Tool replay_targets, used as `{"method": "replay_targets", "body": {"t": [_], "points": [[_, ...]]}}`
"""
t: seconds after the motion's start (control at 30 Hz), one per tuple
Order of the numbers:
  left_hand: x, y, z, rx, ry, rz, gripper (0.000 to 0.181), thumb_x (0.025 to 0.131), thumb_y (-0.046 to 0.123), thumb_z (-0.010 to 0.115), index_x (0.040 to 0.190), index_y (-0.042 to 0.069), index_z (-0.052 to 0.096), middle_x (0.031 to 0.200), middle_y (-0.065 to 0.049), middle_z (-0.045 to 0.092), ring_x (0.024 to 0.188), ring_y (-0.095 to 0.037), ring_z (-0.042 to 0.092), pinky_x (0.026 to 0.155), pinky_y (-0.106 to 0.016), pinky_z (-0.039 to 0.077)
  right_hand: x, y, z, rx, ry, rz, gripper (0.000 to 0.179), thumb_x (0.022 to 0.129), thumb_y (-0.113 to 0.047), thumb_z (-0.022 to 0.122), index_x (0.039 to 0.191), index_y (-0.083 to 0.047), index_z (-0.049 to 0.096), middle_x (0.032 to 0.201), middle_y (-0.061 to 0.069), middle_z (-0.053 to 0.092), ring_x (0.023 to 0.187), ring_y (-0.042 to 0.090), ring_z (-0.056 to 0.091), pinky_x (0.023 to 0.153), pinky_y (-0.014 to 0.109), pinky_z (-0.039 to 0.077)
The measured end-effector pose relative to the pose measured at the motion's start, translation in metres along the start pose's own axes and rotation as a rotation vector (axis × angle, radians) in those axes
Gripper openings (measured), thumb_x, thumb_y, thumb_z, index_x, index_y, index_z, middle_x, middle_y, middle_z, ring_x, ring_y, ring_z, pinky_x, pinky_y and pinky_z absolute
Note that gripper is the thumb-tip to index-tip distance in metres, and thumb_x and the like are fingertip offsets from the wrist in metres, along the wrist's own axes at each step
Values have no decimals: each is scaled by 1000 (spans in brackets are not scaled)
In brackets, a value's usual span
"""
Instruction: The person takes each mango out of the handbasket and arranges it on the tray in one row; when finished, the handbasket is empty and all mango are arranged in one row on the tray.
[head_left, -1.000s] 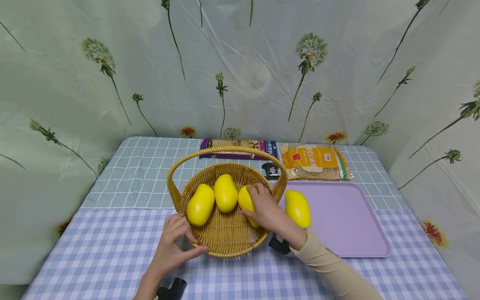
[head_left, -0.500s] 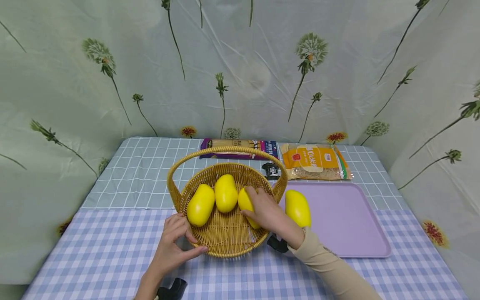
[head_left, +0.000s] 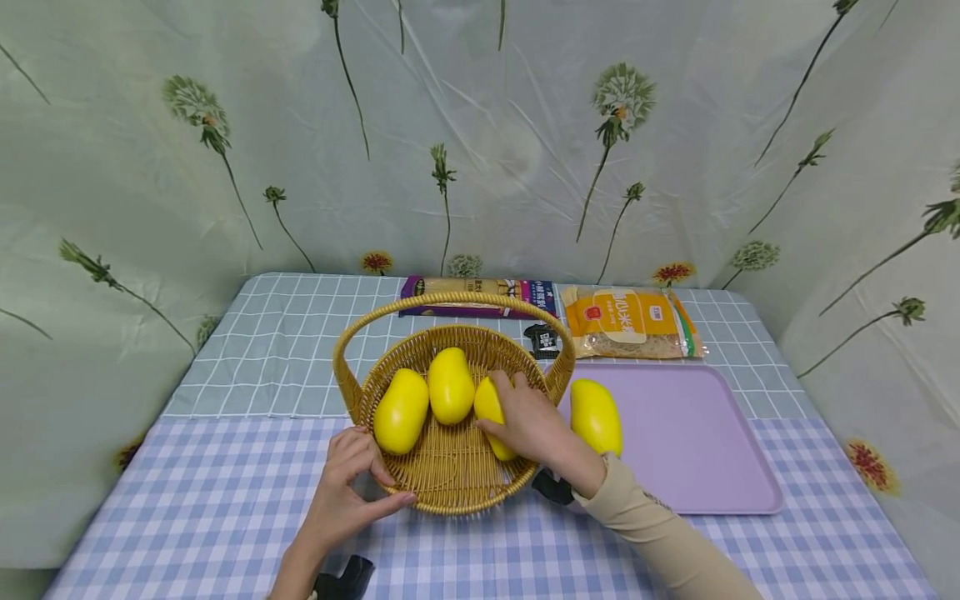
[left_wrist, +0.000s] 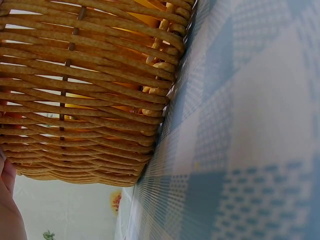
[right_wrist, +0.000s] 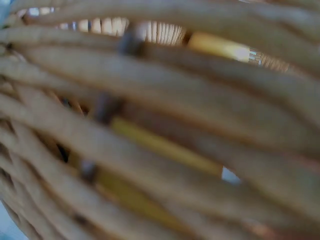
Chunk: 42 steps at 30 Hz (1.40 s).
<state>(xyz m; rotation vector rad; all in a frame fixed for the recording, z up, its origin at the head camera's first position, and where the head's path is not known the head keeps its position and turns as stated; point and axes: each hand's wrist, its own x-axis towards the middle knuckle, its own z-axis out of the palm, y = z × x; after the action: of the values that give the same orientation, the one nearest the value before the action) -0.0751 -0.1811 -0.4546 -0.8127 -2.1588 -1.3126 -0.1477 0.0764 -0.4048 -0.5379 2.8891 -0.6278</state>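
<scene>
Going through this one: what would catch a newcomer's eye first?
Three glossy yellow fruits in the wicker basket at centre would likely stand out first. A fourth fruit lies on the left part of the lilac tray, with an orange-labelled bag behind the tray.

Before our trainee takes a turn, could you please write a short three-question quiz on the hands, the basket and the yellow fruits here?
1. How many yellow fruits are inside the wicker basket, and how many are on the purple tray?
2. True or false: the left hand holds the basket's arched handle.
3. What does the right hand grip?
A) the orange package
B) the rightmost fruit in the basket
C) the purple tray

Key:
1. Three inside the basket, one on the tray.
2. False; it holds the basket's near-left rim.
3. B.
</scene>
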Motion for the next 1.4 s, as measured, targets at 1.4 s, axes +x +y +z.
{"method": "replay_targets", "body": {"t": [1.4], "points": [[15, 24, -3, -18, 25, 34, 38, 53, 11, 91, 66, 16, 55, 72, 6, 54, 81, -17, 46, 96, -32, 23, -27, -2, -17, 360, 240, -222, 71, 81, -40, 74, 142, -23, 40, 135, 0, 46, 101, 16, 56, 80, 35, 48]]}}
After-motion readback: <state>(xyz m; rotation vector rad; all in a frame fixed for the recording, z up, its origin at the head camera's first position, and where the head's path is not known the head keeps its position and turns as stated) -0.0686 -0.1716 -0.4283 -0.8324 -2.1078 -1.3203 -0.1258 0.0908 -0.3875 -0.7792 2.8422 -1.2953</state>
